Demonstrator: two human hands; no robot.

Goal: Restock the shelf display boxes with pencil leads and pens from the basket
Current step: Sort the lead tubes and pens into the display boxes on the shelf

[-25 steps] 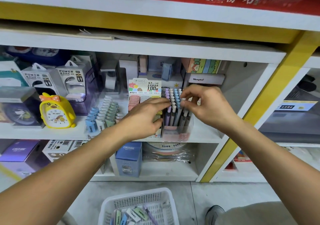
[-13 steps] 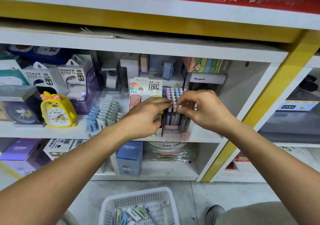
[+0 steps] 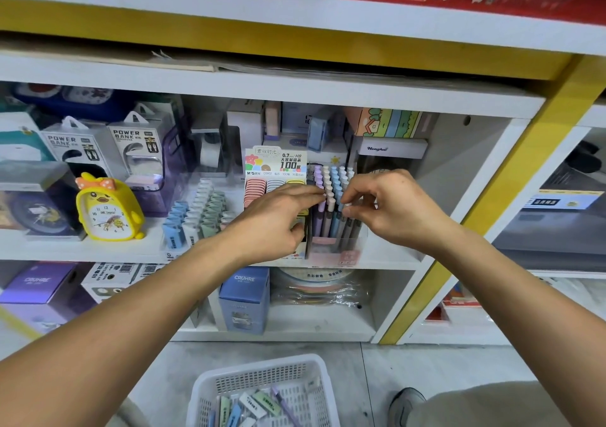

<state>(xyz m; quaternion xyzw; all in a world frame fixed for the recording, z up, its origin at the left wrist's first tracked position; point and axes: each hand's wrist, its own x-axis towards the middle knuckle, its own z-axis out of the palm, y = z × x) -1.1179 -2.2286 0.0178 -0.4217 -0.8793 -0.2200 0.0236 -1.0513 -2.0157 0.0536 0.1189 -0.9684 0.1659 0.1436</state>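
Pens (image 3: 331,197) upright in display box (image 3: 341,249); left hand (image 3: 275,223), right hand (image 3: 390,206) grip pinching tops.

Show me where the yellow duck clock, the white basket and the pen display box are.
yellow duck clock (image 3: 106,213): head view, on its white dial.
white basket (image 3: 262,366): head view, on the far rim.
pen display box (image 3: 341,256): head view, on its pink front base.

The right hand (image 3: 393,208) has drawn in from the pens' (image 3: 331,197) far side toward the left hand (image 3: 275,220)
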